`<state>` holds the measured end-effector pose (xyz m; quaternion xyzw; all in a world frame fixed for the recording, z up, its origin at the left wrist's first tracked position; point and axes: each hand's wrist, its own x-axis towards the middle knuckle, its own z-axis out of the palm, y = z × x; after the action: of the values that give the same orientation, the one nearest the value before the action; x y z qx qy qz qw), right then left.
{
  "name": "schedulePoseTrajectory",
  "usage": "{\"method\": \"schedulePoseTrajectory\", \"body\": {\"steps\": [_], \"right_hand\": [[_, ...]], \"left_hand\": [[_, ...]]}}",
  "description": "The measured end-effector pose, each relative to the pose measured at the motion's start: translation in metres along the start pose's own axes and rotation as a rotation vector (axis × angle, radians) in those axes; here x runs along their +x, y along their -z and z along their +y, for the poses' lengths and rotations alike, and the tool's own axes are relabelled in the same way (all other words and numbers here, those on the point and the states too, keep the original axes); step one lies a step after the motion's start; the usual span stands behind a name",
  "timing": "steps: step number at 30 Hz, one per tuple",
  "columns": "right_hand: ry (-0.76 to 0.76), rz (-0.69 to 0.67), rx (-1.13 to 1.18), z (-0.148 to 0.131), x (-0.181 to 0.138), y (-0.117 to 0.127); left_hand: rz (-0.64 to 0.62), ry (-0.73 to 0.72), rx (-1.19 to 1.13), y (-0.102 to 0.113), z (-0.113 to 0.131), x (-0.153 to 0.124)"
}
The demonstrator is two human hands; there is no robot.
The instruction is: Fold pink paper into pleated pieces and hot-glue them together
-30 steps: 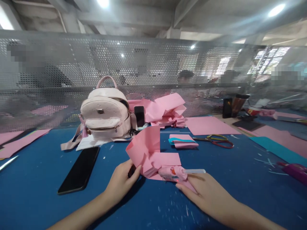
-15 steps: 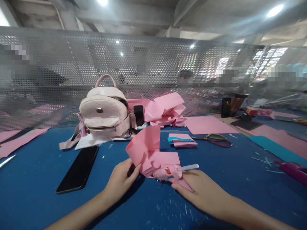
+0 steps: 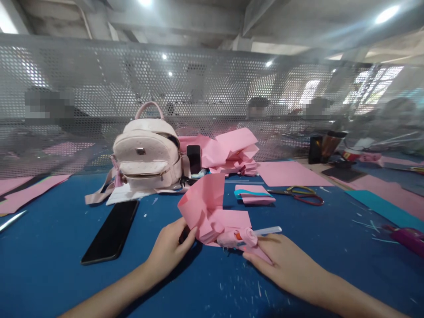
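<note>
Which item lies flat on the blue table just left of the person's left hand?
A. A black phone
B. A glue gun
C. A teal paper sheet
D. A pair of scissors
A: the black phone lies flat on the blue table, left of the left hand, which holds the folded pink paper.

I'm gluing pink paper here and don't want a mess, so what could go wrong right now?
The glue gun in your right hand lies against the folded pink paper, so glue may smear or reach your left hand pinching the fold. The black phone lies near that hand and might catch drips.
</note>
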<state>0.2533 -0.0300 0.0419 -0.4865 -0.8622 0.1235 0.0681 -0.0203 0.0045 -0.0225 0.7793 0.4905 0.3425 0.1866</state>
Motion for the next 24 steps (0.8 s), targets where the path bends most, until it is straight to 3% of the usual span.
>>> {"method": "schedulePoseTrajectory", "body": {"steps": [20, 24], "right_hand": [[0.059, 0.078, -0.055, 0.001, -0.002, 0.003], [0.001, 0.069, -0.085, 0.007, -0.005, 0.005]], "left_hand": [[0.006, -0.004, 0.012, 0.000, -0.001, -0.002], [0.007, -0.006, 0.012, 0.000, -0.001, -0.001]]}}
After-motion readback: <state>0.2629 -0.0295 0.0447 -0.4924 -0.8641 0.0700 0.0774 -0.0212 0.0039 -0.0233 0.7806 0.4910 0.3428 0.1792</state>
